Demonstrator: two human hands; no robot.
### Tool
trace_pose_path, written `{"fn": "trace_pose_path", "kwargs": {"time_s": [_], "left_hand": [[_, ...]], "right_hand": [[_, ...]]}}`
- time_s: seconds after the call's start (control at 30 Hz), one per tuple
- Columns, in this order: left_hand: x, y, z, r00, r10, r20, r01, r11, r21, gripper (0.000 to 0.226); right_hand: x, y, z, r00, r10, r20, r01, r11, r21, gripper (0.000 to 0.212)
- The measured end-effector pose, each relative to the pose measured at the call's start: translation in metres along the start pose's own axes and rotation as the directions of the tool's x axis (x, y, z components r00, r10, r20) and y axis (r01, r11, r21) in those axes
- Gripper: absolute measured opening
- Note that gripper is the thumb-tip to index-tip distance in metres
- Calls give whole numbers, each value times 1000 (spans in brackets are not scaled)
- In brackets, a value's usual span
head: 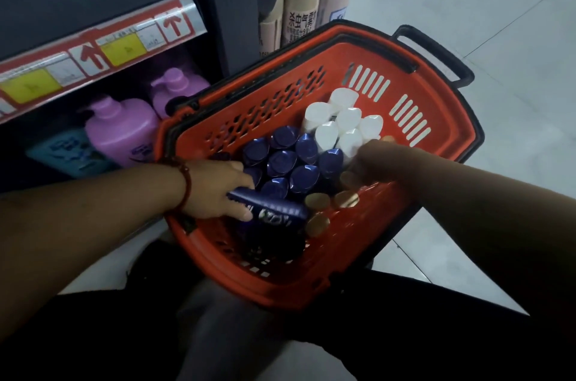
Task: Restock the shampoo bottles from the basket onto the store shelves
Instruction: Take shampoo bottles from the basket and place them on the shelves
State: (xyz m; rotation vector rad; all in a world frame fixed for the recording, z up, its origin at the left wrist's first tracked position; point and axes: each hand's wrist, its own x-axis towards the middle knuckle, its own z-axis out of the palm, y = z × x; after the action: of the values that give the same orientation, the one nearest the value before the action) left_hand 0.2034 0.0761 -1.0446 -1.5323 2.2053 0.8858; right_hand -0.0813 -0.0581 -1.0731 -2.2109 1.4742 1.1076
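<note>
A red plastic basket (314, 281) stands on the floor in front of me. Inside stand several dark blue shampoo bottles (282, 162), several white-capped bottles (346, 118) and a few gold-capped ones (317, 201). My left hand (218, 187) grips a dark blue bottle (277, 214) that lies tilted near the basket's front. My right hand (371, 162) reaches in among the white and gold caps; its fingers curl around a bottle, but the grip is blurred.
Dark store shelving (103, 37) with a red and yellow price strip is at the left. Purple pump bottles (121, 128) and a blue pack (67, 151) sit on its lower shelf. Beige packs (304, 3) stand behind the basket. Pale tiled floor (498, 37) lies to the right.
</note>
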Motion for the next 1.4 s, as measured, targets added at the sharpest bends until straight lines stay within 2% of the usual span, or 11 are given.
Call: {"fn": "trace_pose_path", "kwargs": {"time_s": [0.13,0.23,0.37,0.47,0.57,0.7,0.8,0.9,1.1,1.2,1.4], "left_hand": [[-15,12,-22,994,-65,-88,29,932,-361,29],[-22,22,-32,985,-165,-38,79,646,-759,24],[-46,42,-50,972,-230,-52,16,286,-958,23],[-68,54,-59,962,-254,-101,-64,152,-986,23],[-92,67,-66,954,-265,-140,-127,63,-990,25],[-117,77,-71,938,-280,-204,-216,-12,-976,27],[-132,75,-76,894,-349,-282,-309,-24,-951,31],[-141,66,-76,823,-446,-352,-406,-29,-913,49],[-147,56,-74,718,-593,-364,-527,-122,-841,30],[-153,53,-72,772,-535,-343,-513,-207,-833,72],[-150,53,-73,788,-556,-266,-497,-318,-807,61]], "right_hand": [[-14,8,-6,995,21,-94,0,976,218,35],[-44,10,-15,968,2,-251,46,982,184,40],[-96,20,-20,886,48,-461,89,958,272,44],[-145,20,-33,703,313,-639,199,775,599,40],[-186,14,-49,580,575,-577,433,382,816,41],[-214,-3,-59,685,651,-325,601,-254,758,25],[-219,-21,-60,747,634,-200,603,-519,606,28],[-222,-37,-63,754,638,-157,581,-535,613,28],[-219,-43,-68,861,493,-123,472,-688,550,26],[-210,-42,-67,910,397,-121,393,-729,560,30],[-208,-54,-71,961,269,-63,269,-860,434,31]]}}
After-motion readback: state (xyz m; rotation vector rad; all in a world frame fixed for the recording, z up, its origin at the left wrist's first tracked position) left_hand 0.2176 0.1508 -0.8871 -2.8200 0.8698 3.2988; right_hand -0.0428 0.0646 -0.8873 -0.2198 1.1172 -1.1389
